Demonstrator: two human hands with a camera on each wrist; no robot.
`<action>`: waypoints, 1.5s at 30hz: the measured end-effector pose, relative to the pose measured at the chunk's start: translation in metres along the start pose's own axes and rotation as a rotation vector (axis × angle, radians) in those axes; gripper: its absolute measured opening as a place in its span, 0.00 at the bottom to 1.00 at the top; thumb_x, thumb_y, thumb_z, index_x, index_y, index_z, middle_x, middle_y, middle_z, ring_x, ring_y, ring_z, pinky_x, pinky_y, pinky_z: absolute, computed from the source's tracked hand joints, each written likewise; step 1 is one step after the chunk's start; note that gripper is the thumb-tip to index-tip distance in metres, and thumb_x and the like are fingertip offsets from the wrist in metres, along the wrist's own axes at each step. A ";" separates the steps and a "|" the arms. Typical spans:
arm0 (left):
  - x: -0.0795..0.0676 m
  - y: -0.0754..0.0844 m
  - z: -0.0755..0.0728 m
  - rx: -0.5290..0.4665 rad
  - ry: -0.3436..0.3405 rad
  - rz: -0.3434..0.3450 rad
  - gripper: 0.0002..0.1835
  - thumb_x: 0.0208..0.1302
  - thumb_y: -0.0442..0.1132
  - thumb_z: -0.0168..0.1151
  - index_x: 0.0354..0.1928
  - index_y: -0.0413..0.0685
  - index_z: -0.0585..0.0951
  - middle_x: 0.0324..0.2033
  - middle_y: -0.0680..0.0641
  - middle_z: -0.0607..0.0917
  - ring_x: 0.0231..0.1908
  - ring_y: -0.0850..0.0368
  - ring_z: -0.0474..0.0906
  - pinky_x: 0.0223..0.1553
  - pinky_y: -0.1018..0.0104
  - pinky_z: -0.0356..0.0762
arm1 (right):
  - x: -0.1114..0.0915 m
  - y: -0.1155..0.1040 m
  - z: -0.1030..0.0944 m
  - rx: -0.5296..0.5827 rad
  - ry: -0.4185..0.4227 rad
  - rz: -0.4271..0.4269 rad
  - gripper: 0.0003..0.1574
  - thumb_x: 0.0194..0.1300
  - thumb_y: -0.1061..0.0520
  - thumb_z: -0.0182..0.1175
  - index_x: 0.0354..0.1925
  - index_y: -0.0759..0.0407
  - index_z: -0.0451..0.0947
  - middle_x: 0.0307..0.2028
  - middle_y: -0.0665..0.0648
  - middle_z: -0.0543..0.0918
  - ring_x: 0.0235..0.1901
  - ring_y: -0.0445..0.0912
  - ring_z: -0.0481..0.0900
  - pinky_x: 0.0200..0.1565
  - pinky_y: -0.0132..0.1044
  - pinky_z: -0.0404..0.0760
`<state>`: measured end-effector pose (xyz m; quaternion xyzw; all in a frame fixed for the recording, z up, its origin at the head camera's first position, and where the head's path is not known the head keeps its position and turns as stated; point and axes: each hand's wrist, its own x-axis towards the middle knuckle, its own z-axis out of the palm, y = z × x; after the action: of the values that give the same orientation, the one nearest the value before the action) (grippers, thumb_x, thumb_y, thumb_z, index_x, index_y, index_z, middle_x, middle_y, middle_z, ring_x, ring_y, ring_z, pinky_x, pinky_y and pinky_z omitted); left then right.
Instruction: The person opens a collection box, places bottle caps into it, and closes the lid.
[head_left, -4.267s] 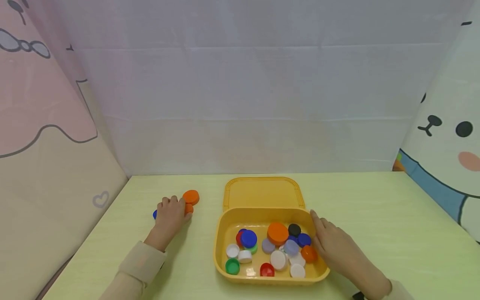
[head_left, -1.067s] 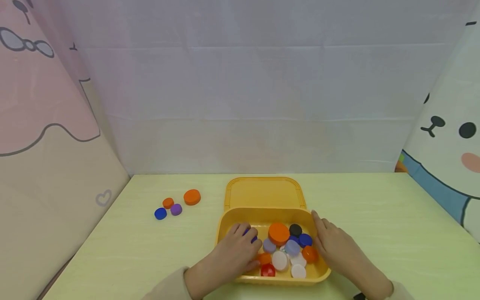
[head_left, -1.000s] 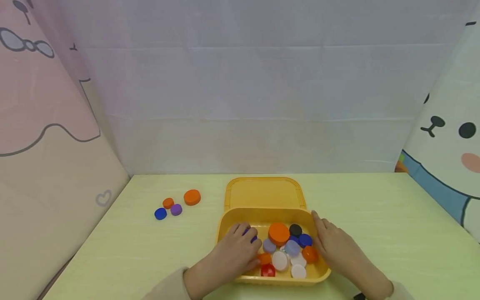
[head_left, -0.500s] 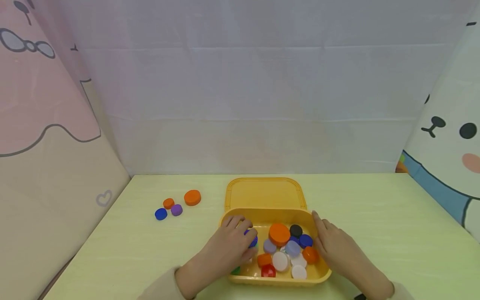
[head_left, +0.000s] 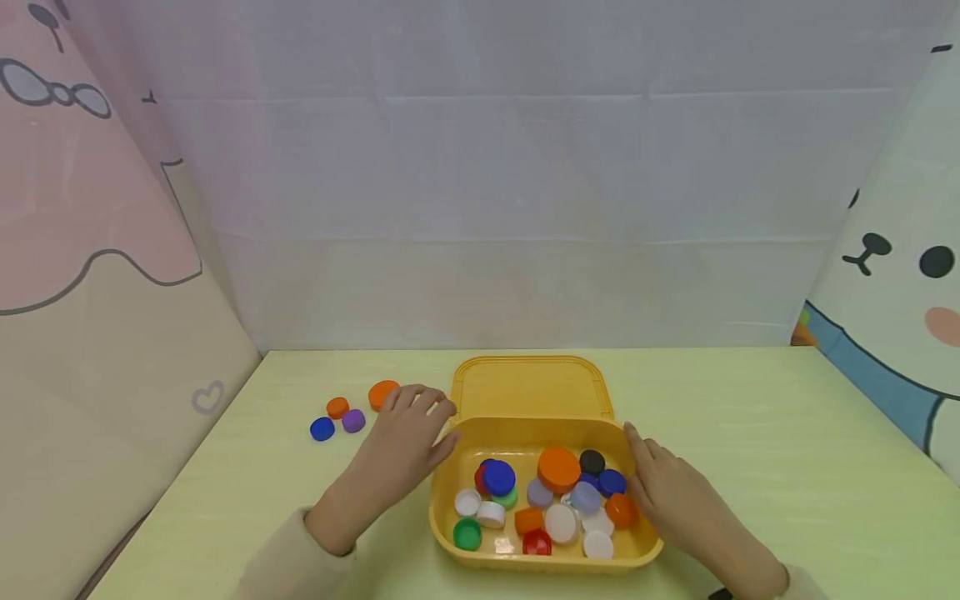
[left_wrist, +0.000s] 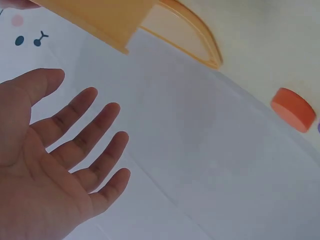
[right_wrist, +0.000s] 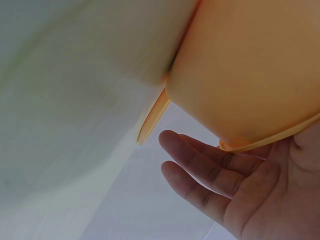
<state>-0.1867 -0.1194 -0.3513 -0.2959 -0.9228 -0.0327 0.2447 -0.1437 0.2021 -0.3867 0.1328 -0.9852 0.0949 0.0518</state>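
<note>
A yellow plastic box (head_left: pixel 547 562) holds several bottle caps in mixed colors. Among them are a large orange cap (head_left: pixel 558 469), a blue cap (head_left: pixel 498 477), a green cap (head_left: pixel 467 534) and a smaller orange cap (head_left: pixel 528 522) near the front. Over the table at the box's left rim, my left hand (head_left: pixel 401 446) has its fingers spread with nothing in them, also plain in the left wrist view. It partly covers a flat orange cap (head_left: pixel 382 395). My right hand (head_left: pixel 678 500) rests along the box's right rim, its fingers loosely extended outside the wall in the right wrist view.
On the table (head_left: pixel 750 433) at the far left lie a blue cap (head_left: pixel 322 429), a small orange cap (head_left: pixel 337 407) and a purple cap (head_left: pixel 353 421). The yellow lid (head_left: pixel 532 387) lies behind the box. A pale curtain (head_left: pixel 480 208) hangs along the back edge.
My left hand brought an orange cap from the table into the box, let go of it, and has moved out toward the upper left. The right hand has stayed at the rim.
</note>
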 end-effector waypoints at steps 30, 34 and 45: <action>-0.036 -0.112 0.036 0.037 -0.224 -0.451 0.13 0.56 0.44 0.60 0.35 0.39 0.77 0.34 0.38 0.78 0.43 0.32 0.70 0.44 0.40 0.65 | 0.000 0.000 0.000 -0.009 0.035 -0.021 0.34 0.61 0.57 0.52 0.62 0.71 0.59 0.43 0.64 0.77 0.34 0.51 0.78 0.41 0.48 0.78; -0.039 -0.115 0.038 0.032 -0.232 -0.457 0.13 0.56 0.45 0.60 0.30 0.40 0.75 0.30 0.41 0.76 0.40 0.33 0.70 0.41 0.43 0.65 | -0.001 0.000 0.000 -0.010 0.034 -0.020 0.34 0.61 0.57 0.52 0.62 0.71 0.59 0.44 0.64 0.77 0.35 0.51 0.78 0.41 0.48 0.78; -0.045 -0.119 0.044 0.090 -0.226 -0.409 0.18 0.51 0.47 0.66 0.32 0.37 0.76 0.29 0.38 0.75 0.35 0.35 0.70 0.35 0.46 0.68 | 0.000 0.000 0.000 -0.012 0.035 -0.023 0.34 0.61 0.57 0.52 0.62 0.71 0.59 0.42 0.63 0.77 0.32 0.49 0.76 0.40 0.46 0.79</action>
<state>-0.2409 -0.2319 -0.4010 -0.0934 -0.9855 -0.0069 0.1413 -0.1433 0.2023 -0.3863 0.1419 -0.9832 0.0908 0.0708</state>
